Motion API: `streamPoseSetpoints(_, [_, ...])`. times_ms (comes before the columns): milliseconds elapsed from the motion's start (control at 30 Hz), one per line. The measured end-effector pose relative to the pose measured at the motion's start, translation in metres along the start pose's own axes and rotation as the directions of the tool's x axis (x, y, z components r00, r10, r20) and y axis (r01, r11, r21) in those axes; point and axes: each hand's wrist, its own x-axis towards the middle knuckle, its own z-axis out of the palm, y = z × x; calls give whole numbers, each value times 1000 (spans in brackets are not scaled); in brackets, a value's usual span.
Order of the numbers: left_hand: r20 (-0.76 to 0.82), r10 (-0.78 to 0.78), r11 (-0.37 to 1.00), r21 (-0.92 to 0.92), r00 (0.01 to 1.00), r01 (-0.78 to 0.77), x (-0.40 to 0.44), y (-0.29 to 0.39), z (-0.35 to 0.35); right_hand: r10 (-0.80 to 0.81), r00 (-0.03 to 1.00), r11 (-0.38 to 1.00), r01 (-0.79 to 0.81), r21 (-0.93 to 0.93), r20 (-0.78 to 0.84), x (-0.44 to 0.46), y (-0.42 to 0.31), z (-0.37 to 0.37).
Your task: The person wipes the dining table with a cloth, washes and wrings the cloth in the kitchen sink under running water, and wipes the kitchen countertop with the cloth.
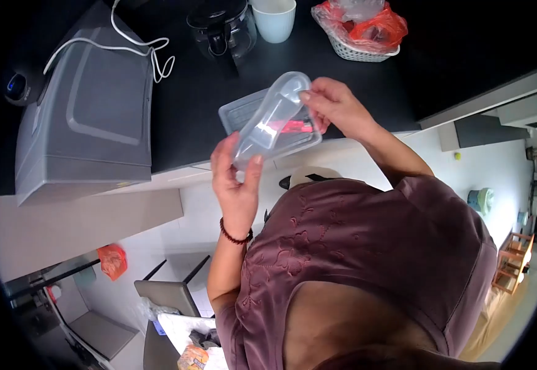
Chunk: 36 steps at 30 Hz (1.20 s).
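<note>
A long clear plastic case [273, 111], narrow at the waist and rounded at its ends, is held up in both hands. My left hand [236, 169] grips its lower end between thumb and fingers, a dark beaded bracelet round the wrist. At the upper end, my right hand [335, 105] pinches the rim. Behind and below the case lies a shallow translucent tray [233, 116] at the counter's front edge. Some pink-red thing [298, 126] shows by the tray, partly hidden by the case; its kind is unclear.
On the dark counter [185, 117] stand a glass coffee pot [222, 37], a pale cup [274, 21] and a white basket [361, 52] with a red plastic bag. A large grey appliance [99, 111] with a white cable [142, 46] fills the left. Below is a chair [167, 296].
</note>
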Motion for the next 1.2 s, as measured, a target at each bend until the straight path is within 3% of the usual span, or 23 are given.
streamPoseSetpoints(133, [15, 32, 995, 99, 999, -33, 11, 2, 8, 10, 997, 999, -7, 37, -80, 5, 8, -8])
streamPoseSetpoints(200, [16, -23, 991, 131, 1000, 21, 12, -4, -4, 33, 999, 998, -31, 50, -42, 6, 8, 0])
streamPoseSetpoints(267, [-24, -7, 994, 113, 1000, 9, 11, -8, -17, 51, 997, 996, -55, 74, 51, 11, 12, 13])
streamPoseSetpoints(467, [-150, -146, 977, 132, 978, 166, 20, -7, -61, 128, 953, 980, -165, 115, 276, 37, 19, 47])
streamPoseSetpoints(667, [-312, -101, 990, 61, 945, 126, 50, -21, -77, 176, 904, 898, -309, 312, 389, 56, 20, 76])
streamPoseSetpoints(767, [-381, -108, 994, -16, 918, 111, 68, -27, -75, 203, 902, 864, -348, 363, 381, 63, 18, 83])
streamPoseSetpoints(900, [-378, -29, 1000, -11, 925, 27, 91, -46, -76, 232, 894, 797, -400, 453, 382, 67, 15, 81])
streamPoseSetpoints(1200, [-461, -25, 1000, -25, 887, 15, 108, -67, -59, 219, 901, 593, -428, 682, 374, 64, 9, 90])
